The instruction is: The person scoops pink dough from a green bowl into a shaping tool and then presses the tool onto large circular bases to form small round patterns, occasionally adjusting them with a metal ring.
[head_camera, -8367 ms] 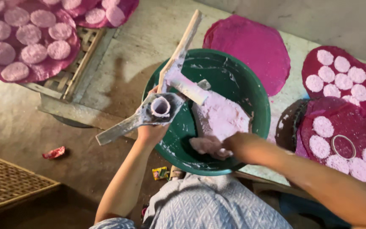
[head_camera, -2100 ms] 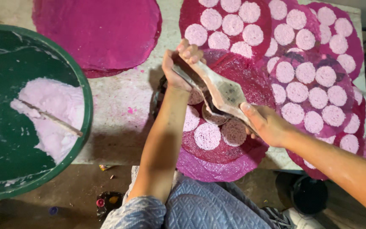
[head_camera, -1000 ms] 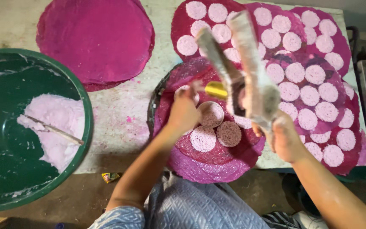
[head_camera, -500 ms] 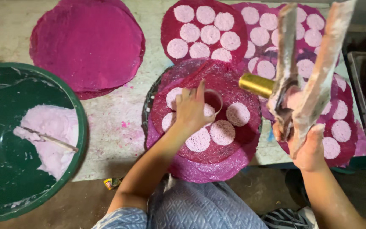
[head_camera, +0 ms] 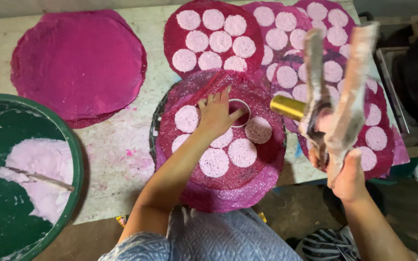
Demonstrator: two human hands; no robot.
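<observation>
My left hand (head_camera: pixel 215 114) rests on a magenta mesh round (head_camera: pixel 228 183) that carries several pale pink dough discs (head_camera: pixel 214 162). Its fingers press a thin metal ring (head_camera: pixel 240 112) down on the mesh. My right hand (head_camera: pixel 348 175) is raised above the table's right side and grips two dough-caked flat sticks (head_camera: pixel 337 92) that point upward in a V. A brass-coloured cylinder (head_camera: pixel 287 107) sticks out beside them.
More magenta rounds with pale discs (head_camera: pixel 214 38) cover the far right of the table. A bare magenta stack (head_camera: pixel 78 63) lies at far left. A green basin (head_camera: pixel 71 159) with pink dough (head_camera: pixel 39 164) and a stick stands at left. A metal tray (head_camera: pixel 388 82) is at right.
My left hand has stayed at the ring on the mesh round. My right hand has lifted the two sticks up and to the right, away from the round.
</observation>
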